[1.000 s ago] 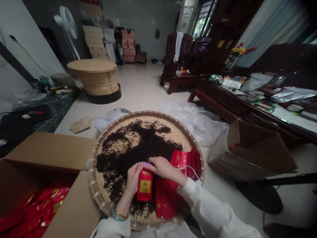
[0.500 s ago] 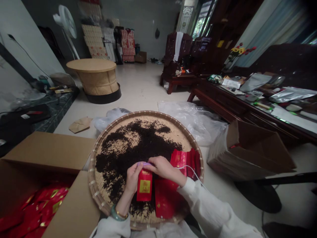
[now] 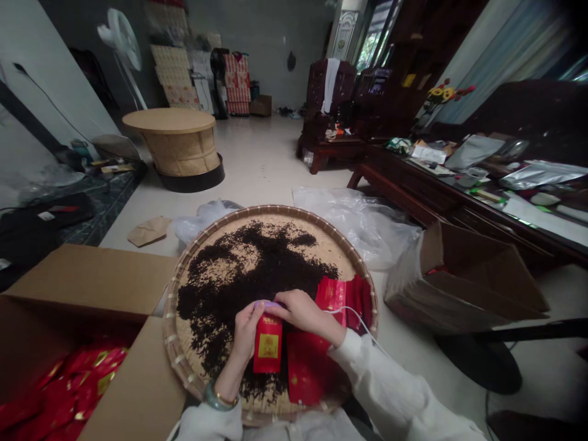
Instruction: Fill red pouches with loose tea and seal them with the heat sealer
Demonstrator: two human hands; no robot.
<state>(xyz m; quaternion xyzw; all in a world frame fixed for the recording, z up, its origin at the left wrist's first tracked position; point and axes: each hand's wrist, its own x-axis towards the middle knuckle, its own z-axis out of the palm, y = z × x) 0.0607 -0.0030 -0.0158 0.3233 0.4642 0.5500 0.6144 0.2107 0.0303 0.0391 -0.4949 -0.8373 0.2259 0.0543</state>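
Virtually nothing has moved since the earlier frame: above the near part of the woven tray (image 3: pixel 171 344), left hand (image 3: pixel 247 326) and right hand (image 3: pixel 304 313) grip a purple device (image 3: pixel 263 304) across the red packet's (image 3: pixel 267 355) top, suggesting work there continues.

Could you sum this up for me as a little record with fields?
Left grip: pinching the top of a red rectangular packet with a yellow label
Right grip: on a small purple object at that packet's top
Beneath: round woven bamboo tray strewn with dark loose shreds
Tray's right side: flat, shiny red packets
Left of tray: open brown cardboard box of red-and-gold packets
Right of tray: second open brown cardboard box
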